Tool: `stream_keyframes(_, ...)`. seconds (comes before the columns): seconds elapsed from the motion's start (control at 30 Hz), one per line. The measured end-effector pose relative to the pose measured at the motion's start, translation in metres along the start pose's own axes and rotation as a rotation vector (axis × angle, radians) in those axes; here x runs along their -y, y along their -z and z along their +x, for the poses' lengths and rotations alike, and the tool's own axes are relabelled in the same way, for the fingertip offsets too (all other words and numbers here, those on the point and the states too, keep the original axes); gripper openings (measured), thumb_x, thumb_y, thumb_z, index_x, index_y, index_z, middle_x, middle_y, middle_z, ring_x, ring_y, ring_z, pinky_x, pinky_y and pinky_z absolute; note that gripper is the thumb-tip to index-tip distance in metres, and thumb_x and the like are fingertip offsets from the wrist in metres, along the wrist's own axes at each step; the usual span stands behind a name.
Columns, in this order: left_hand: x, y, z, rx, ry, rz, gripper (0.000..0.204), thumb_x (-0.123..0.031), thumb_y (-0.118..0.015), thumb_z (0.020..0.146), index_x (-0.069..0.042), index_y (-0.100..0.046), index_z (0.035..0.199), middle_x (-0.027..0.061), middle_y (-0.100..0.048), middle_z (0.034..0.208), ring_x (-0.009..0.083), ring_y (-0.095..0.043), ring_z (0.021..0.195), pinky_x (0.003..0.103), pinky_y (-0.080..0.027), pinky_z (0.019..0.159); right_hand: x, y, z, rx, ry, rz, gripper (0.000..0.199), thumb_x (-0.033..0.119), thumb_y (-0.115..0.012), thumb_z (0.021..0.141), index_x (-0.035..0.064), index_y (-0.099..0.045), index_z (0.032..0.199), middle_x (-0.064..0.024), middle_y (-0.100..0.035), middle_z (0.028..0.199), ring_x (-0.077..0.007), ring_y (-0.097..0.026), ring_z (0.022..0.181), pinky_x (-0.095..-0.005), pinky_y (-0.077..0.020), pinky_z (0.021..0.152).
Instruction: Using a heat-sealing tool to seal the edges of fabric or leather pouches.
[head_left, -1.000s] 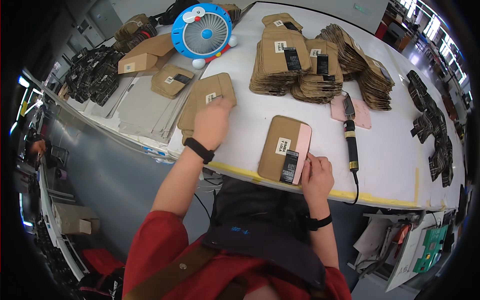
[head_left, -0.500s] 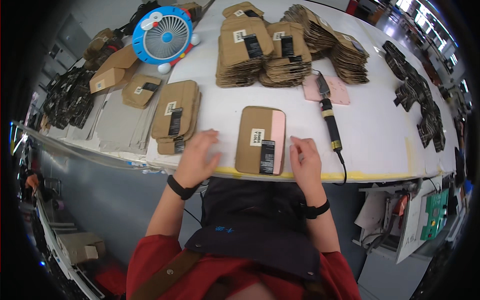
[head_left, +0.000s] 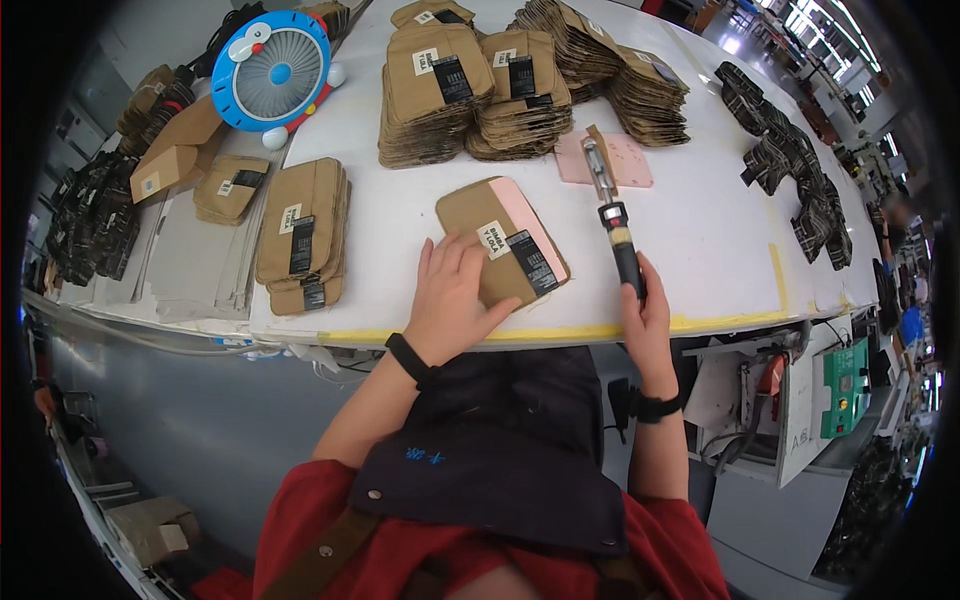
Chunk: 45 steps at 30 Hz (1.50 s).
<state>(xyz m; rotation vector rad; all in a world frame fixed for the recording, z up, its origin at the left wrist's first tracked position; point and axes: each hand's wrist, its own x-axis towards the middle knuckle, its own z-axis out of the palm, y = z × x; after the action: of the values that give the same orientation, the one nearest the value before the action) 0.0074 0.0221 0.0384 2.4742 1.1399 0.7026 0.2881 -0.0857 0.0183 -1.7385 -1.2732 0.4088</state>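
A tan, rounded-corner fabric piece (head_left: 465, 210) lies tilted on the table in front of me. It carries a pink strip (head_left: 518, 210) along its right side, a white label and a black tag (head_left: 532, 262). My left hand (head_left: 450, 295) rests on its lower left part, fingers spread flat and thumb along the near edge. My right hand (head_left: 648, 315) is wrapped round the lower handle of a black hand tool (head_left: 626, 262) with a slim metal head. That head points away from me, over a pink pad (head_left: 632, 165).
Tall stacks of tan pieces (head_left: 435, 90) stand at the back. A smaller stack (head_left: 300, 230) sits left, near a blue fan (head_left: 272, 75) and an open carton (head_left: 180, 145). Dark patterned strips (head_left: 800, 165) lie at the right. Yellow tape (head_left: 700, 322) marks the front edge.
My left hand has come right onto the fabric piece, which has turned counterclockwise. My right hand has moved from beside the piece to grip the tool. The whole view has shifted somewhat.
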Motion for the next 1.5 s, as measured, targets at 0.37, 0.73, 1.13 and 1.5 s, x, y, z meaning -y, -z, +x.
stream_keyframes(0.37,-0.023,-0.04,0.023,0.017,-0.033,-0.137,0.068,-0.009,-0.076,0.079,-0.003,-0.044,0.139,0.0238,-0.053,0.137,0.045,-0.042,0.138,0.061,-0.024,0.119,0.042,0.011,0.018,0.408,-0.164,0.214,0.039,0.024,-0.062,0.102,-0.003,-0.06,0.13,-0.0037,-0.065,0.088,-0.0094,-0.059,0.081,-0.026,-0.0483,0.072)
stream_keyframes(0.73,-0.026,-0.054,0.01,-0.152,-0.111,-0.222,0.025,0.004,-0.068,0.077,-0.011,-0.069,0.097,0.0064,-0.062,0.098,0.0316,-0.056,0.113,0.062,-0.03,0.116,0.064,0.002,0.021,0.534,0.1,-0.599,0.042,0.044,-0.05,0.103,0.0019,-0.055,0.104,-0.0224,-0.068,0.077,-0.0437,-0.067,0.077,-0.0529,-0.0513,0.068)
stream_keyframes(1.13,-0.025,-0.048,-0.016,-0.228,-0.306,-0.201,0.021,0.002,-0.072,0.075,-0.008,-0.072,0.093,0.0044,-0.06,0.091,0.0273,-0.061,0.099,0.054,-0.043,0.11,0.086,0.022,0.012,0.582,0.196,-0.769,0.04,0.041,-0.058,0.1,0.0015,-0.056,0.092,-0.0195,-0.064,0.067,-0.0423,-0.065,0.066,-0.0513,-0.0505,0.06)
stream_keyframes(1.5,-0.022,-0.055,-0.018,-0.34,-0.366,-0.184,0.019,0.0,-0.073,0.071,-0.006,-0.071,0.09,0.0065,-0.06,0.088,0.0269,-0.063,0.091,0.045,-0.054,0.093,0.116,0.077,-0.033,0.724,0.123,-0.87,0.041,0.04,-0.059,0.099,0.0001,-0.056,0.096,-0.0172,-0.064,0.063,-0.0394,-0.066,0.062,-0.0484,-0.0519,0.058)
